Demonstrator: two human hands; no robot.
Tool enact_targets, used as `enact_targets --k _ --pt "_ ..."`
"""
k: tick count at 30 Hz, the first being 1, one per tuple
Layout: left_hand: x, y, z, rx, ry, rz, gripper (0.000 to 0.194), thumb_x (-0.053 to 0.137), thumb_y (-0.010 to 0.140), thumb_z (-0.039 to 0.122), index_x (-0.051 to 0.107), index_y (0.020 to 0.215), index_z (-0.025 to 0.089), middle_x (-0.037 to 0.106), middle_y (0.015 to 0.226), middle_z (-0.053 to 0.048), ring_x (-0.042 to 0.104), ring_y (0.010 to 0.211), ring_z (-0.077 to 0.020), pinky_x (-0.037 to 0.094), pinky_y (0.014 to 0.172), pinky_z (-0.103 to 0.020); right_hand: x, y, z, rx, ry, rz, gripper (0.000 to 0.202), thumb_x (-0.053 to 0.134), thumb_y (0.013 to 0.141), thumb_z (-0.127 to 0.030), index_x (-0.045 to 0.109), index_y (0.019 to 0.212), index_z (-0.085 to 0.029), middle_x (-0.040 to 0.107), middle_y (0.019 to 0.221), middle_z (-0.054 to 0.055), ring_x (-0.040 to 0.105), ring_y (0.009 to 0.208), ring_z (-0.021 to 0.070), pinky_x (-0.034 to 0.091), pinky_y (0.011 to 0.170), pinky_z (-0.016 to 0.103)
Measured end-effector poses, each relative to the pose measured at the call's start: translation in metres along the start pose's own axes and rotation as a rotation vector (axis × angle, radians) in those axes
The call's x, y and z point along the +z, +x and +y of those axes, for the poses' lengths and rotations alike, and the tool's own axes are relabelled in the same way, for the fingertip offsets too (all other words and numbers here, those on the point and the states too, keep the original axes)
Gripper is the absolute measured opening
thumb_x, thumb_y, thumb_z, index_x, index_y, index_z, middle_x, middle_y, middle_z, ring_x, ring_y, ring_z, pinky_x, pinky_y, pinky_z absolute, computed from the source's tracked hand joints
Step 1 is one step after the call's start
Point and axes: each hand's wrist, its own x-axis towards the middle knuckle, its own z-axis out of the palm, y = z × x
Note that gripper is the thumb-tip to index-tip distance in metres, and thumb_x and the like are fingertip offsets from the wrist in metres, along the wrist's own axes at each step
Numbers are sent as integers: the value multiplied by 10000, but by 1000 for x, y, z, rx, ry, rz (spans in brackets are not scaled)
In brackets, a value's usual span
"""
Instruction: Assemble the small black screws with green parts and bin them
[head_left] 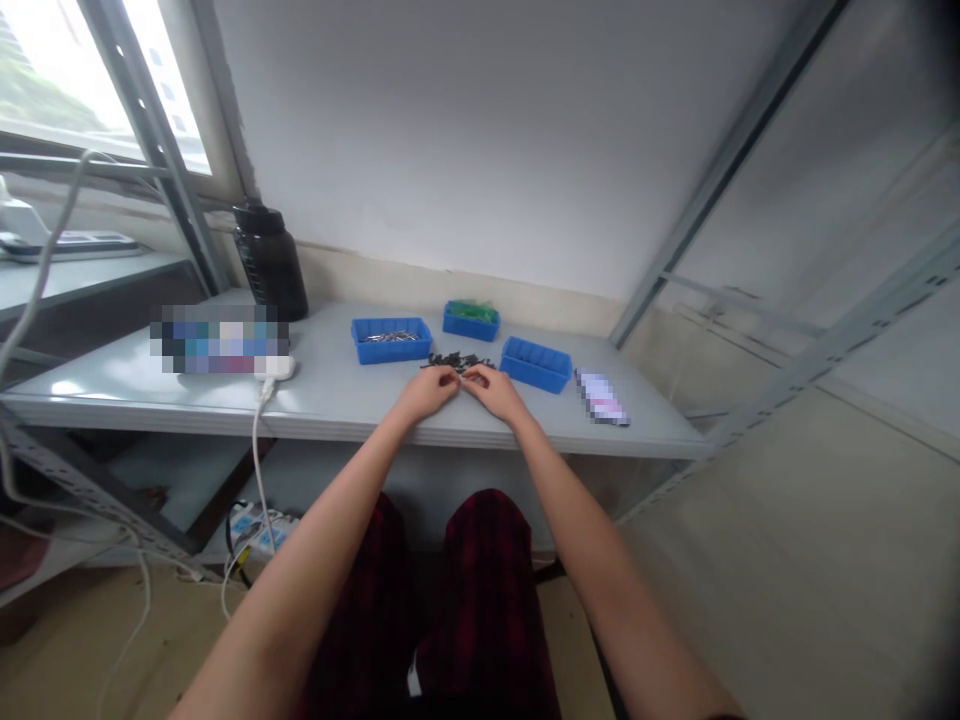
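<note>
The left blue box (pixel 394 352) is smooth plastic, and the thin pins (pixel 395 338) in it are shiny metal. The green stuff (pixel 472 311) in the back box (pixel 469 328) looks like thin, shiny plastic. The grey tabletop (pixel 334 390) is smooth and shines a little. The plaid trousers (pixel 491 560) are dull cloth. The black bits (pixel 459 361) look dull.

The place is a small workshop corner: a grey workbench (pixel 330 395) framed by slotted metal uprights (pixel 152 125) holds three blue parts bins (pixel 394 351), one with slim silvery pieces (pixel 395 337). The dark heap (pixel 454 360) beside them looks like small parts, though blurred.
</note>
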Motion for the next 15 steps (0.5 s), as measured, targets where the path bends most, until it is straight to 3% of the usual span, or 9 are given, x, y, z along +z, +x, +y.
enact_targets --k 15 --pt "-3 -2 4 -50 -26 37 212 521 864 264 697 928 164 730 937 -90 648 861 -233 490 821 -344 -1 -3 -1 -20 -40 21 175 573 873 -268 722 938 -203 750 929 67 663 828 189 491 794 318"
